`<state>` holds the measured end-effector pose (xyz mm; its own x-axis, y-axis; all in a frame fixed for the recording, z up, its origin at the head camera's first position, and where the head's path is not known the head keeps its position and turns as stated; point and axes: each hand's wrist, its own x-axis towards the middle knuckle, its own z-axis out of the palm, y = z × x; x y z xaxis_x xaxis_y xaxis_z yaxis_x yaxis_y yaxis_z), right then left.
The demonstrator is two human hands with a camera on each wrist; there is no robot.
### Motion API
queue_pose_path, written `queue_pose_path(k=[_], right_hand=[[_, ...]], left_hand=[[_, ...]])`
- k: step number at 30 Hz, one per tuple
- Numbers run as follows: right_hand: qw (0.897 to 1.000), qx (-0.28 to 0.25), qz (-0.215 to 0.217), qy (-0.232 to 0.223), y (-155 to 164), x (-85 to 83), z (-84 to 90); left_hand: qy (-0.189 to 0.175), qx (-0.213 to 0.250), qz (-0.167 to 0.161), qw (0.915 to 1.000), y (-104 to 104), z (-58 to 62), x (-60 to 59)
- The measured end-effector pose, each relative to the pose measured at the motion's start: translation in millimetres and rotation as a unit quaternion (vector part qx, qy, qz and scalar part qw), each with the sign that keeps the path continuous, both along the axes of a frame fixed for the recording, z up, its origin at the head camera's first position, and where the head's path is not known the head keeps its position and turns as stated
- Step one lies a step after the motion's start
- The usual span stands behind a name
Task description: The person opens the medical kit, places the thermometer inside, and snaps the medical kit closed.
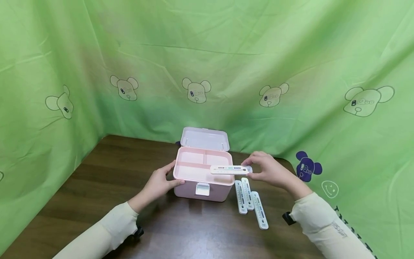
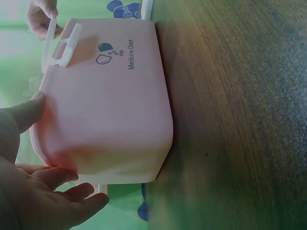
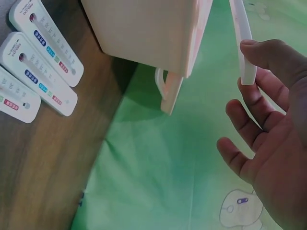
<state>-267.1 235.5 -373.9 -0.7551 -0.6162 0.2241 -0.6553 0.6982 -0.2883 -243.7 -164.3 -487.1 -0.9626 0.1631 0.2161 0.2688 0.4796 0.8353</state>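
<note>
A pink medicine chest stands on the table with its lid raised at the back and a divided tray showing inside. My left hand holds its left front corner, thumb on the front rim and fingers along the side; the left wrist view shows the chest's printed front. Over the tray's right part, my right hand pinches one end of a white thermometer, which lies level. In the right wrist view that thermometer appears edge-on between thumb and fingers.
Three more white thermometers, a left one, a middle one and a right one, lie on the brown wooden table right of the chest. A green cloth with bear drawings hangs behind and beside the table.
</note>
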Motion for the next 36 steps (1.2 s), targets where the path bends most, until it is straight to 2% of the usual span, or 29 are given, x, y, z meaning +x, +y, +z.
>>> queue_pose_path(k=[9,19,36], right_hand=[[0.998,0.040,0.044,0.017,-19,-5.7,5.3],[0.994,0.086,0.058,0.015,-32,-9.4,8.1],[0.980,0.136,0.128,-0.066,-48,-22.4,11.7]], left_hand=[[0.001,-0.010,0.002,1.0000,0,2.5,1.3],[0.003,-0.013,-0.002,0.9999,0,4.0,1.4],[0.003,-0.011,-0.001,0.9999,0,2.2,1.1]])
